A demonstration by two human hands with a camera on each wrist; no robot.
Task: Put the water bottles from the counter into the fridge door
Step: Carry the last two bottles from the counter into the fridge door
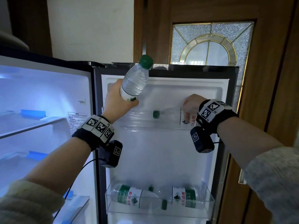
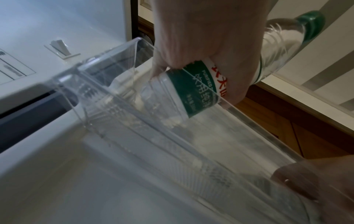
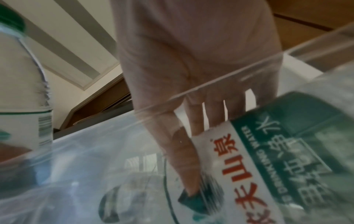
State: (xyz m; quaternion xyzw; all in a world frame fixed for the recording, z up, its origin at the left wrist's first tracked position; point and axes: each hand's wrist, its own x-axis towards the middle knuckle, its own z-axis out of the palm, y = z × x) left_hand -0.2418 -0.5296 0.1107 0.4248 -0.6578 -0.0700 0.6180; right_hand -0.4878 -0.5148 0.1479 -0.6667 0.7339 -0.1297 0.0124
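Gripping a green-capped water bottle (image 1: 135, 80) round its label, the left hand (image 1: 119, 101) holds it tilted over the left end of the upper door shelf (image 1: 139, 125); it should tip flat and slide in without striking the neighbour's cap. Rightward, the right hand (image 1: 191, 105) curls round a second bottle (image 1: 171, 115) lying inside that shelf, and should steady it.

The label (image 3: 249, 174) on the shelf bottle (image 3: 268, 159) reads "DRINKING WATER" beside red Chinese characters; the held bottle (image 2: 184, 91) reads "PURIFIED".

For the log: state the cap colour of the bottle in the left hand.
Green; the cap shows best in the head view.
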